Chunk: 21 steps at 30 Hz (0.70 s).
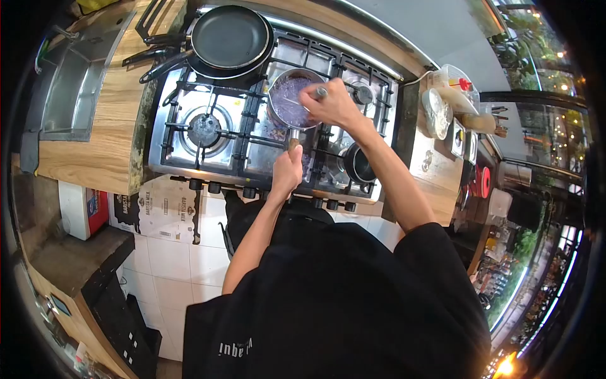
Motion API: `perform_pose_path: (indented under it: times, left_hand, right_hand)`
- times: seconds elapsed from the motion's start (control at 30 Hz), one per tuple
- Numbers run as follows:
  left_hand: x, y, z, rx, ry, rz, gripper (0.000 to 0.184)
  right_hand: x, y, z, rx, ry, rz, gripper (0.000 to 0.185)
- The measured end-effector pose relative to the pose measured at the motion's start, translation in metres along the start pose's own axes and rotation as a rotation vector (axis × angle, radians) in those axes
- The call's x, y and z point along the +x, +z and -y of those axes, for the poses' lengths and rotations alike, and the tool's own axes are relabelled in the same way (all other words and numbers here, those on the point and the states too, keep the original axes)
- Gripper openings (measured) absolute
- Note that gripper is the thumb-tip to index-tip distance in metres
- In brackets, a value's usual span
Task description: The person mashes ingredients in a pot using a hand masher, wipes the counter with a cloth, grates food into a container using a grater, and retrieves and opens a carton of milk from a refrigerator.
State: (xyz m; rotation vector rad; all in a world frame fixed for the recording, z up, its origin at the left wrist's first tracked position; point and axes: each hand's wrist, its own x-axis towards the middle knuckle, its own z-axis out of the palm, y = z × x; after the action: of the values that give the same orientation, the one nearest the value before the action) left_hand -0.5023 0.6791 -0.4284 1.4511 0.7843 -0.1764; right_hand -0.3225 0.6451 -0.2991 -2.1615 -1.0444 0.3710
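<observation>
A saucepan (pixel 271 104) with a purple, bubbly liquid (pixel 291 95) stands on a grate of the gas stove. My left hand (pixel 287 170) is closed around the saucepan's handle (pixel 295 137), at the pan's near side. Over the pan's right rim, my right hand (pixel 334 104) is wrapped round a metal-handled whisk (pixel 321 93). The handle's end sticks out above my fist, while the lower part reaches into the liquid and is hard to make out.
Stacked black frying pans (pixel 230 38) sit on the stove's back left, handles pointing left. A small black pot (pixel 361 165) stands at front right. The stove's left burner (pixel 205 131) is bare. Left is a sink (pixel 76 95); right, a counter holds a plastic-wrapped bowl (pixel 437 114).
</observation>
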Motion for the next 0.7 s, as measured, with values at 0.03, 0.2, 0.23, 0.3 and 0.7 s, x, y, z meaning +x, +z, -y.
perform_pose_path:
  times: [0.03,0.2,0.23,0.3,0.7]
  left_hand:
    - [-0.002,0.001,-0.002,0.0,0.02,-0.001,0.053]
    - [-0.002,-0.005,-0.005,-0.002,-0.019,-0.017,0.053]
    - [-0.001,-0.008,-0.006,-0.02,-0.021,-0.005,0.054]
    - [0.009,0.003,0.011,0.001,-0.017,-0.038,0.054]
    - [0.005,0.006,0.005,0.029,0.021,-0.032,0.054]
  right_hand:
    - [0.004,0.004,0.0,0.002,0.007,0.006,0.026]
    - [0.019,-0.013,-0.024,-0.073,0.144,-0.141,0.027]
    - [0.012,-0.017,-0.016,-0.071,0.145,-0.102,0.025]
    - [0.004,-0.004,-0.016,-0.114,-0.017,-0.104,0.023]
    - [0.009,0.004,0.009,0.083,0.19,-0.065,0.025]
